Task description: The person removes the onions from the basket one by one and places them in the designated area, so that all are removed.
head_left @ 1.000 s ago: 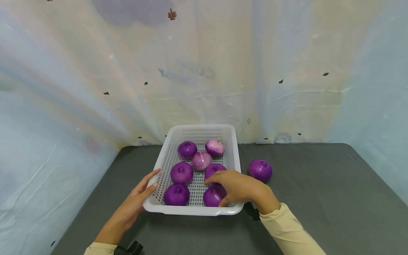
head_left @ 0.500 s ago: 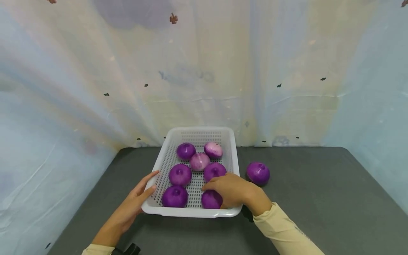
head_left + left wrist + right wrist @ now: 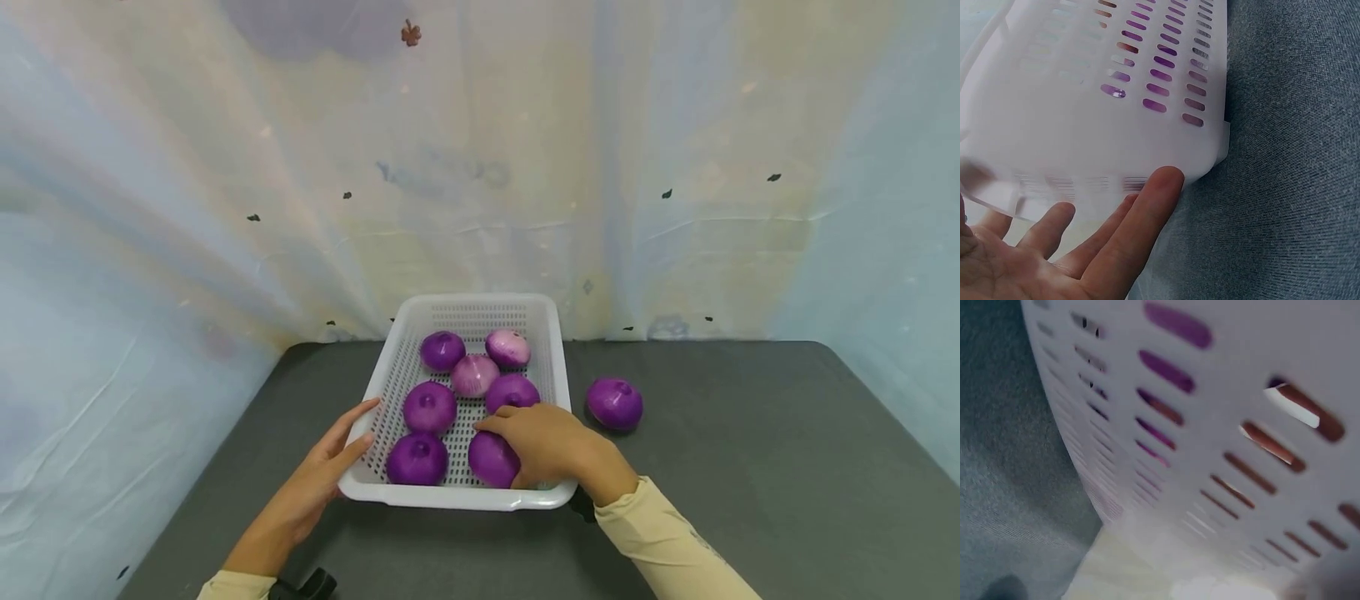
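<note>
Your right hand (image 3: pixel 546 447) grips a purple onion (image 3: pixel 492 460) inside the white basket (image 3: pixel 450 497); your left hand (image 3: pixel 318 475) touches the opposite side, its extended fingers (image 3: pixel 1138 234) most visible only from the left wrist.

Dark grey table (image 3: pixel 750 467) is stretching back to two rounded far corners, its surface showing a fine woven grain up close. White perforated basket (image 3: pixel 450 497) is resting on it. One purple onion (image 3: pixel 614 404) is lying directly on the surface, near the basket's right side, not touching.
</note>
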The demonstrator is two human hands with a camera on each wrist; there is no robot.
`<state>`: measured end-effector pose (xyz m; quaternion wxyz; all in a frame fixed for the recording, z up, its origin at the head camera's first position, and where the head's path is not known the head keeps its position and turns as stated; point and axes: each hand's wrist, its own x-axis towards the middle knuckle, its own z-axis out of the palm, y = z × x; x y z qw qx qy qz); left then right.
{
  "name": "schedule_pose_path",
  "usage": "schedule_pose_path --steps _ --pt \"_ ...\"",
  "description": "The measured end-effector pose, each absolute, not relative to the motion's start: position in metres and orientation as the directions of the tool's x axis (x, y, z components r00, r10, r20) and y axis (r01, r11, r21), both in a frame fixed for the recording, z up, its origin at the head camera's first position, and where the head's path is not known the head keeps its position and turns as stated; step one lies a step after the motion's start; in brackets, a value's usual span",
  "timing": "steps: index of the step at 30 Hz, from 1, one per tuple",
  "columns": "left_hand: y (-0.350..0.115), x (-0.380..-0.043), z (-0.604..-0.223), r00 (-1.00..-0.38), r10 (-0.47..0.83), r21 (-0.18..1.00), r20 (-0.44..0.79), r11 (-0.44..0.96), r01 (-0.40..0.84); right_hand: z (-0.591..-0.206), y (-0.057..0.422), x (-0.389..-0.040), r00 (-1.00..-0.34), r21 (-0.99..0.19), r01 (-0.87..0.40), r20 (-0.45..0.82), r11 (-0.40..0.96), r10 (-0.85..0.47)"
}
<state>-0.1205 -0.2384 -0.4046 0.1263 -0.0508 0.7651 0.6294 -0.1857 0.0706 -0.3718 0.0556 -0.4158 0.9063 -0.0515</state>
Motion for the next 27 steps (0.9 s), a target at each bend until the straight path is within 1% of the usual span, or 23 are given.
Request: schedule_pose_path --steps 10,15,18,21,23,27 --pt "-0.235 -0.121 -0.405 -0.964 0.098 0.955 -0.246 0.193 -0.224 -0.37 0.077 -0.188 -0.663 -0.252 -0.727 0.016 0.639 -0.749" --pt "-0.237 -0.119 -0.406 -0.965 0.103 0.957 -0.242 0.187 -0.22 -0.368 0.078 -0.187 -0.676 -0.349 -0.698 0.035 0.625 -0.736" --pt "-0.238 -0.117 -0.407 -0.964 0.103 0.958 -0.243 0.182 -0.222 -0.365 0.08 -0.186 -0.678 -0.439 -0.675 0.053 0.593 -0.733" --pt "-0.238 -0.116 -0.406 -0.965 0.11 0.958 -0.24 0.188 -0.217 -0.36 0.085 -0.183 -0.698 -0.514 -0.644 0.089 0.567 -0.711" --pt "-0.238 -0.117 -0.406 -0.964 0.107 0.957 -0.245 0.187 -0.223 -0.356 0.091 -0.179 -0.724 -0.552 -0.617 0.118 0.561 -0.68" --pt "-0.239 -0.118 -0.406 -0.963 0.111 0.957 -0.245 0.186 -0.222 -0.348 0.104 -0.171 -0.753 -0.573 -0.605 0.186 0.553 -0.631"
